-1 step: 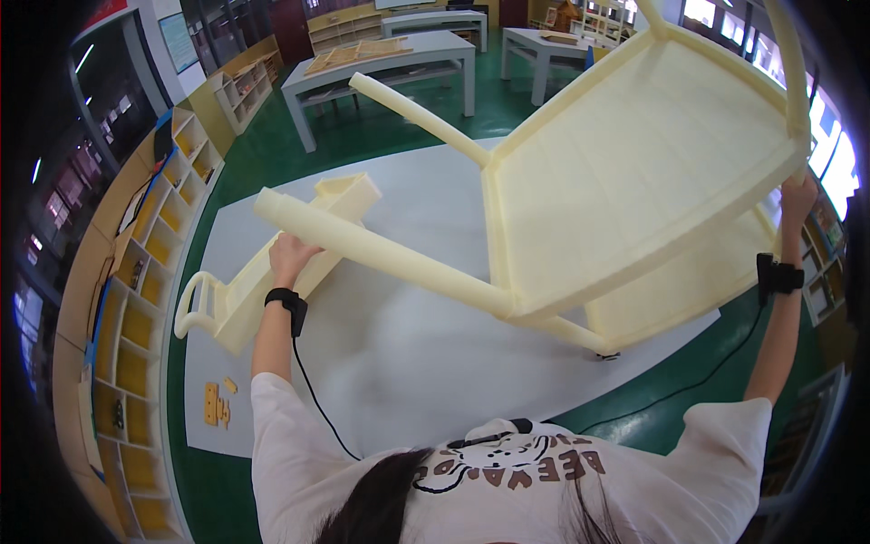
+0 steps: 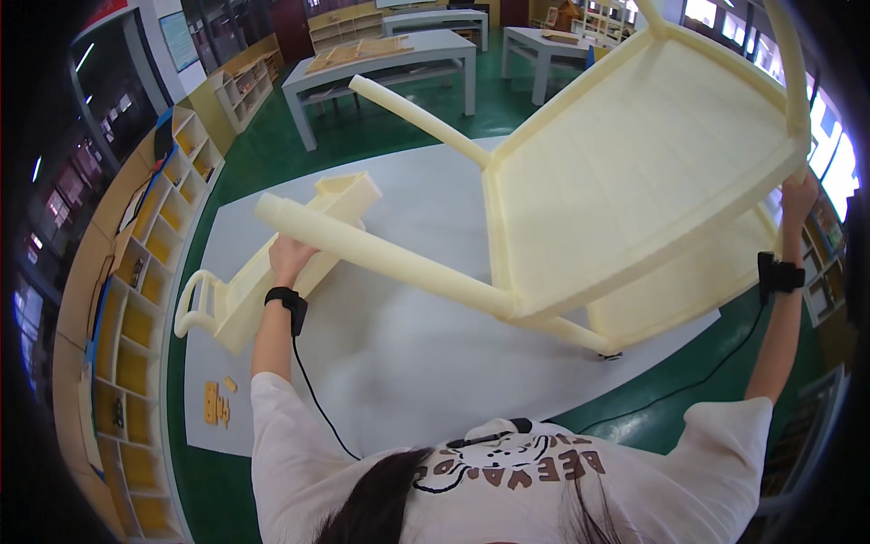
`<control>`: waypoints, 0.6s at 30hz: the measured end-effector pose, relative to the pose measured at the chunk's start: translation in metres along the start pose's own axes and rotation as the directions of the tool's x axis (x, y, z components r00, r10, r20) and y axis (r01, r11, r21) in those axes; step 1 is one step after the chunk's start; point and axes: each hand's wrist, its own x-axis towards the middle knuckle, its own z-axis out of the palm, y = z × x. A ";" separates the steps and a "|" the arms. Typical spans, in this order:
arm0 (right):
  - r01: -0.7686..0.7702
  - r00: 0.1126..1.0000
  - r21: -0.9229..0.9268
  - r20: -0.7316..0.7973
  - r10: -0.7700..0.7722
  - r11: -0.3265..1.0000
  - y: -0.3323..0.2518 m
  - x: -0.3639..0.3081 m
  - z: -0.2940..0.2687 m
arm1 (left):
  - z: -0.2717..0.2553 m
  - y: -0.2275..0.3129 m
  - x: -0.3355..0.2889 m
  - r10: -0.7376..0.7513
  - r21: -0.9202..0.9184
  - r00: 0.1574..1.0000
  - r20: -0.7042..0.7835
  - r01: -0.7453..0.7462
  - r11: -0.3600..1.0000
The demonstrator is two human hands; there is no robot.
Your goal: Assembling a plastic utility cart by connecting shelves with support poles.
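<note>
A large cream plastic two-shelf rack (image 2: 634, 181) with round tubular posts is held tilted on its side. Its near-left post (image 2: 390, 258) slants down to the right from my left hand (image 2: 292, 258), which is closed around it near the free end, fingers mostly hidden behind. At the far right my right hand (image 2: 797, 199) grips a post at the corner of the shelf, its fingers partly hidden. A small dark caster-like part (image 2: 611, 355) shows under the lower corner. Behind my left hand lies a cream tray-like piece (image 2: 249, 290) with a looped handle.
Beneath is a grey-white mat (image 2: 390, 390) on green floor. Several small orange-yellow parts (image 2: 216, 403) lie at its left edge. Low shelving (image 2: 131, 344) runs along the left; a grey table (image 2: 381, 68) stands at the back. A cable (image 2: 317, 394) trails from my left wrist band.
</note>
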 end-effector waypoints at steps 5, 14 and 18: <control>-0.050 0.997 0.046 0.059 0.047 0.998 -0.065 0.016 0.004 | 0.020 -0.045 -0.001 -0.059 -0.221 0.998 0.035 0.065 0.973; 0.075 0.995 -0.099 0.070 -0.068 0.992 -0.020 0.040 0.018 | 0.016 -0.039 0.009 0.030 0.019 0.997 0.070 -0.031 0.999; 0.073 0.996 -0.113 0.052 -0.068 0.991 -0.022 0.040 0.018 | 0.015 -0.030 0.000 0.062 0.027 0.995 -0.073 -0.060 0.998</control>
